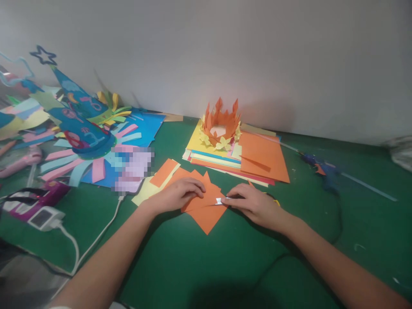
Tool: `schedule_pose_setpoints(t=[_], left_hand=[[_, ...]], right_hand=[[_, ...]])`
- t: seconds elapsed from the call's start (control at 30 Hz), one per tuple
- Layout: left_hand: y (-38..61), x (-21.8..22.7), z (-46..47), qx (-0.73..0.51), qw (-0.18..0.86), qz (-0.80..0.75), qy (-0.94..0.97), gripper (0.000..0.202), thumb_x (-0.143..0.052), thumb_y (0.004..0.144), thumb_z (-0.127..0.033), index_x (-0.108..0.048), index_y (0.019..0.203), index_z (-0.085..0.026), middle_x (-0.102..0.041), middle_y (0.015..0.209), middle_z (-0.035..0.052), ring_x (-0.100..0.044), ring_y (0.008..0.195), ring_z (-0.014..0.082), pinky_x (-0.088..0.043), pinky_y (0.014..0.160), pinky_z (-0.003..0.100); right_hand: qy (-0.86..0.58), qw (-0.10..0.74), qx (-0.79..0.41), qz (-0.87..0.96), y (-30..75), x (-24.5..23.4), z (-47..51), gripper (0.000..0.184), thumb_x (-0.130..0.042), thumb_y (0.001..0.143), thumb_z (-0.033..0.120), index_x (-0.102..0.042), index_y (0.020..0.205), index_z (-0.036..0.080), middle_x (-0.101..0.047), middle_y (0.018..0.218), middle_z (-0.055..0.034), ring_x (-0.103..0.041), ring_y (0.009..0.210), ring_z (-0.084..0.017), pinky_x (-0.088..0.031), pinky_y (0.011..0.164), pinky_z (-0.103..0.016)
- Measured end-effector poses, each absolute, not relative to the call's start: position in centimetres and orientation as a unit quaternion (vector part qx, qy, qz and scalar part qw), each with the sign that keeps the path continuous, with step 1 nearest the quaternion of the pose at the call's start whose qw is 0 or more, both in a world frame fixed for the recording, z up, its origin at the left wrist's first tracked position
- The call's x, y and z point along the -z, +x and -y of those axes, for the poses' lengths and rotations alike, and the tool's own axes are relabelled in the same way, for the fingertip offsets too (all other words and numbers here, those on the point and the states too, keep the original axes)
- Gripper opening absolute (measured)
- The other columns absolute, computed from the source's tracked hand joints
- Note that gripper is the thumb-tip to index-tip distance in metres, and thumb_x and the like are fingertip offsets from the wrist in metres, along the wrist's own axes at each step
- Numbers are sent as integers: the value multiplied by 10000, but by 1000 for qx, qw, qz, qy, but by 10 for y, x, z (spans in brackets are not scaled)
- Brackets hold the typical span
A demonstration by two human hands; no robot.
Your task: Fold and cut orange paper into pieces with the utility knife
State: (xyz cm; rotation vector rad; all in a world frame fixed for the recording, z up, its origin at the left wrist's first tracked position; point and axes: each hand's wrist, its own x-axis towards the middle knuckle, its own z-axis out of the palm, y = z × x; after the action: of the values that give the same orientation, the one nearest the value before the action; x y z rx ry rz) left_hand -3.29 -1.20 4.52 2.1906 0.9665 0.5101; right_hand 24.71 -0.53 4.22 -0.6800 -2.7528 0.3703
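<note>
Orange paper [206,221] lies on the green table in front of me, its pieces overlapping with pointed corners showing. My left hand [176,193] rests on its left part, fingers bent together and pressing it down. At the paper's right edge, my right hand [254,201] is closed around a thin tool with a shiny metal tip [219,201]. The palm hides most of that tool, so its kind is unclear. A yellow and black piece [276,200] shows behind this hand; whether it belongs to the tool, I cannot tell.
An orange and yellow paper crown [222,124] stands on stacked coloured paper [264,159]. Blue cone hats [86,135] with paper fringes are left, near a phone [133,171] on a white cable. A blue glue gun [322,169] lies right; its dark cord crosses the table.
</note>
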Motion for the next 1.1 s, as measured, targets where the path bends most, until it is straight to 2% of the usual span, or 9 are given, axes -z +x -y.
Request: schedule_pose_setpoints(t=[0.23,0.47,0.8,1.1], left_hand=[[-22,-45,17,-173,335,-355,855,239,-488,902,-187,-669,1055,-219,-637,1186,57,-560,1113,184,-435,981,337],[-15,-45,14,-160,301,-339,877,251,-483,919,-210,-644,1112,-211,-621,1214,67,-525,1157,197,-418,998,351],[-20,-40,12,-162,296,-323,884,250,-478,923,-215,-644,1110,-220,-588,1252,63,-523,1149,205,-426,982,346],[-22,-38,9,-179,295,-302,889,262,-481,927,-228,-642,1133,-239,-605,1241,62,-542,1145,207,-417,979,353]], right_hand=[[-227,132,-140,955,256,-44,9,344,-390,963,201,-563,1249,284,-629,1042,-85,-541,943,-183,-457,768,-320],[-241,121,-121,955,267,-41,4,350,-392,962,199,-560,1253,297,-617,1050,-89,-534,914,-185,-456,773,-337],[-228,136,-118,957,266,-38,6,351,-416,949,158,-554,1258,252,-607,1015,-98,-497,903,-182,-431,780,-336],[-219,120,-142,958,271,-40,4,368,-419,946,149,-535,1274,271,-597,1011,-90,-493,900,-180,-426,769,-325]])
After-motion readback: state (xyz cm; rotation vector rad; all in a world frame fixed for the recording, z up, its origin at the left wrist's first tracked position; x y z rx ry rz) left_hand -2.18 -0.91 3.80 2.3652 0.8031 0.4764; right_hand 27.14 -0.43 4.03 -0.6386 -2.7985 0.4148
